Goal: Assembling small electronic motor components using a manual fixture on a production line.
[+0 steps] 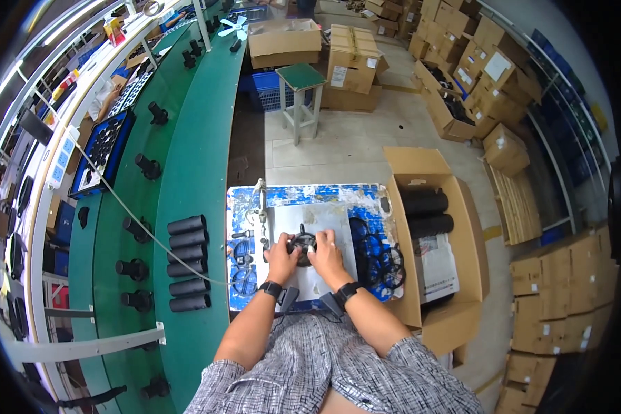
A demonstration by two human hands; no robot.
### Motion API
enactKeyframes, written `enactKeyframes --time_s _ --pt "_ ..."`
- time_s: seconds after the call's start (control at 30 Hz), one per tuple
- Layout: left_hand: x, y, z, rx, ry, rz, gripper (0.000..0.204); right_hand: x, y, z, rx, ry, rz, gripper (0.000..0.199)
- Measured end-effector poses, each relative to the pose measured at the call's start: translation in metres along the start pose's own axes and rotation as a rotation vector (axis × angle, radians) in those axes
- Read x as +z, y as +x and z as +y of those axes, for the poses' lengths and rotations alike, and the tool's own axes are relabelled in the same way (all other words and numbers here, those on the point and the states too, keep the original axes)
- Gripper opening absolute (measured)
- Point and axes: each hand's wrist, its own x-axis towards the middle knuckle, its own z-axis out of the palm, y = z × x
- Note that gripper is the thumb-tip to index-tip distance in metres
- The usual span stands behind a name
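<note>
A round black ring-shaped part with a short stem pointing away from me lies on a grey metal plate on the worktable. My left hand grips its left rim, the thumb reaching in toward the ring. On the opposite rim my right hand has its fingers closed in the same way. Just left of the plate stands a metal clamp-like fixture. Several similar black rings are heaped at the table's right side. What lies beneath my fingers is hidden.
An open cardboard box holding black cylinders adjoins the table on the right. Along the left runs a green bench with several black tubes in a row. A pale cable hangs across it. A stool stands ahead.
</note>
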Motion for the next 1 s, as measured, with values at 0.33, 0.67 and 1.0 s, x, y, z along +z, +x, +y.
enactKeyframes --time_s 0.33,0.67,1.0 --pt "0.017 -0.016 -0.003 0.105 0.118 0.289 0.047 -0.012 0.012 0.018 0.001 0.01 -0.181 0.062" --pt "-0.05 -0.035 -0.032 0.221 0.089 0.091 0.036 -0.013 0.004 -0.007 -0.004 -0.145 -0.299 0.103" --pt "-0.076 0.068 -0.226 -0.706 -0.949 0.192 0.043 -0.023 0.011 -0.009 0.034 -0.21 -0.38 0.114"
